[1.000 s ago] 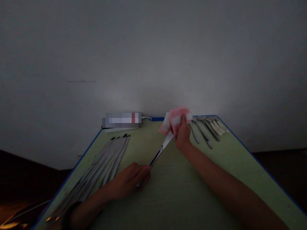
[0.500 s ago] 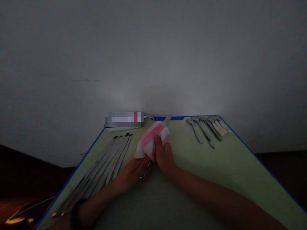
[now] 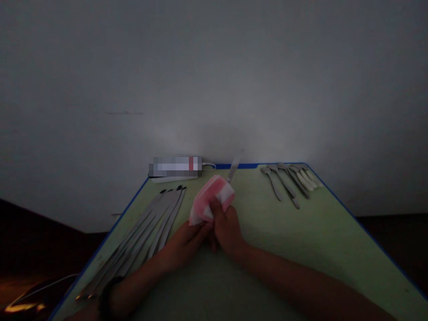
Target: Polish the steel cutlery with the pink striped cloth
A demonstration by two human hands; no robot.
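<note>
A pink-and-white cloth [image 3: 212, 196] is wrapped around a knife, whose flat grey blade [image 3: 235, 167] sticks out beyond it toward the wall. My right hand [image 3: 229, 229] is closed on the cloth, its thumb pressed on top. From the left, my left hand [image 3: 190, 238] closes under the cloth's near end, where the knife's other end is hidden. Both hands meet over the middle of the table. Long metal utensils [image 3: 143, 227] lie side by side left of my left hand. Several spoons [image 3: 274, 183] lie at the far right, some with pale handles.
The pale green table [image 3: 284, 236] has a blue edge and stands against a grey wall [image 3: 214, 80]. A blurred-out box-like object [image 3: 175, 167] with a white cable [image 3: 210, 166] stands at the back left. The light is dim.
The cloth has slid down toward me along the knife, so more of the blade shows. The metal end seen below my left hand is now hidden.
</note>
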